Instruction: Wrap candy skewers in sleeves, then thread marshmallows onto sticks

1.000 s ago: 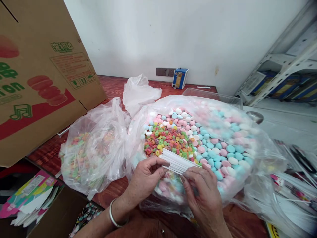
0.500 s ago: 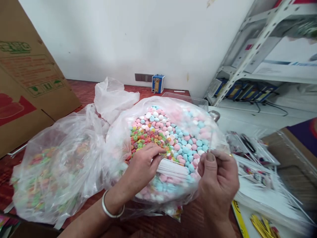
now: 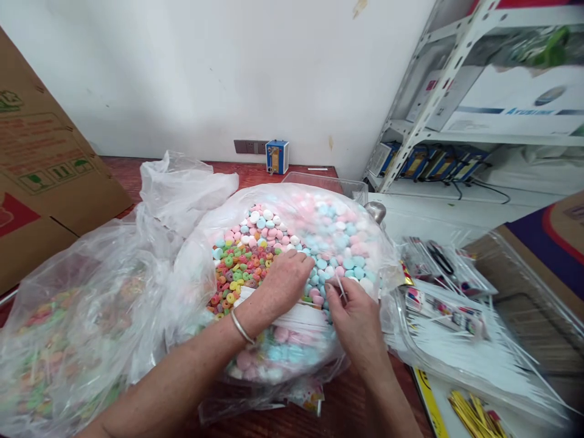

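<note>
While the right hand (image 3: 358, 311) pinches a bare-tipped white stick (image 3: 340, 288), the left hand (image 3: 288, 280) curls over button candies (image 3: 322, 264), its grip hidden. A stick bundle (image 3: 303, 319) apparently lies unused.

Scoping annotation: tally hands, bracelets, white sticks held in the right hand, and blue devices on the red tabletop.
Hands (left hand, right hand): 2
Bracelet: 1
White stick in right hand: 1
Blue device on tabletop: 1
Total: 5
</note>
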Demonstrator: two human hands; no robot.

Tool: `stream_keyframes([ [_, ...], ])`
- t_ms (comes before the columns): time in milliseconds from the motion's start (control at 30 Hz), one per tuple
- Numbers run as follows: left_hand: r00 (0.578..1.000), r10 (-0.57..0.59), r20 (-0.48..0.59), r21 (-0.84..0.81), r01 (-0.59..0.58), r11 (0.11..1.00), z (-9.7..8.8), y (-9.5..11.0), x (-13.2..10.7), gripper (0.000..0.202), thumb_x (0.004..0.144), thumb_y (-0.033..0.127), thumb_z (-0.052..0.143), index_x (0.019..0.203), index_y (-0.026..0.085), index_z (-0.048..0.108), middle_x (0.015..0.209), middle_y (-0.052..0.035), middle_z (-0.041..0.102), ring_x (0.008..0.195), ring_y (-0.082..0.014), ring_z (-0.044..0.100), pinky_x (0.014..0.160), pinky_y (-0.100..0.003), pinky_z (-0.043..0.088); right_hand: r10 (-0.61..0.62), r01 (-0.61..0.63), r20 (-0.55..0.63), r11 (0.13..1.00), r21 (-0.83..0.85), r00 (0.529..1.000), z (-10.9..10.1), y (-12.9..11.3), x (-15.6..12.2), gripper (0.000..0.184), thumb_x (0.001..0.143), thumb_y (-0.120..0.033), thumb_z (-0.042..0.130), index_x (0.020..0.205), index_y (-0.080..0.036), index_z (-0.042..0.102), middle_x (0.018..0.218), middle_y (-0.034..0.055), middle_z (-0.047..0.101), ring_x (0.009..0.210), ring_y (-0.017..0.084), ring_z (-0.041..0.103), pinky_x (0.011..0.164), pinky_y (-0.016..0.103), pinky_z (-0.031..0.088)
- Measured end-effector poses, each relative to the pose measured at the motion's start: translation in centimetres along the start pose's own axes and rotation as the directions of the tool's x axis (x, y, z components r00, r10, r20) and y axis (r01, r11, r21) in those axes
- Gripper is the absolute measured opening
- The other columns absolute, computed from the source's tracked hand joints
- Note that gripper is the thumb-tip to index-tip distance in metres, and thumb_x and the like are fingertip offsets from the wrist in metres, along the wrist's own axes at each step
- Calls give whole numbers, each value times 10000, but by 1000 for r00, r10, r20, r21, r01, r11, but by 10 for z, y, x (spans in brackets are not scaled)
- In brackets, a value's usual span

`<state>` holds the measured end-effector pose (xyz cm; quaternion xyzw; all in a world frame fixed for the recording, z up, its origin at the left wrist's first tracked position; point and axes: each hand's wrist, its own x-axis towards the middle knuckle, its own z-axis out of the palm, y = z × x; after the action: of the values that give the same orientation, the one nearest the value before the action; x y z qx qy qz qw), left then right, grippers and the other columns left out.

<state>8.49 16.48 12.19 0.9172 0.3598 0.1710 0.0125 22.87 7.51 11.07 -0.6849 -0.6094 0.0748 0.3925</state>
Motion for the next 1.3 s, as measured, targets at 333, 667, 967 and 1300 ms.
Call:
stream_keyframes([
  [333,845,-430,316,-937,349,-4,-32,-14,-51,267,757,330,783,907,174,626,814,9,651,710,-122,619,681,-257,501,90,-73,9,862,-502,996,39,-15,17,127,886,-160,582,768,-169,628,753,119,671,544,212,601,484,292,258],
  [667,878,-323,353,-933,303,-195,-23,-8,-66,231,750,281,818,900,153,699,686,14,658,636,-90,601,628,-211,477,90,-118,90,918,379,992,11,-31,-2,222,898,-407,619,852,-197,675,743,-10,664,564,121,510,532,238,405],
  [967,852,-428,301,-953,257,-158,-23,-7,-69,355,694,278,860,993,179,696,791,20,662,706,-93,607,659,-211,489,20,-203,308,793,574,951,11,-37,0,251,908,-404,611,812,-180,672,683,-22,612,594,111,491,558,224,388],
  [1300,761,-565,320,-948,250,-200,-18,-6,-64,336,736,364,817,908,155,618,784,-9,717,685,-125,682,683,-243,548,134,-198,280,957,213,951,-2,-51,-19,451,1017,-482,346,1323,-243,576,1201,94,689,1124,246,631,861,321,512],
])
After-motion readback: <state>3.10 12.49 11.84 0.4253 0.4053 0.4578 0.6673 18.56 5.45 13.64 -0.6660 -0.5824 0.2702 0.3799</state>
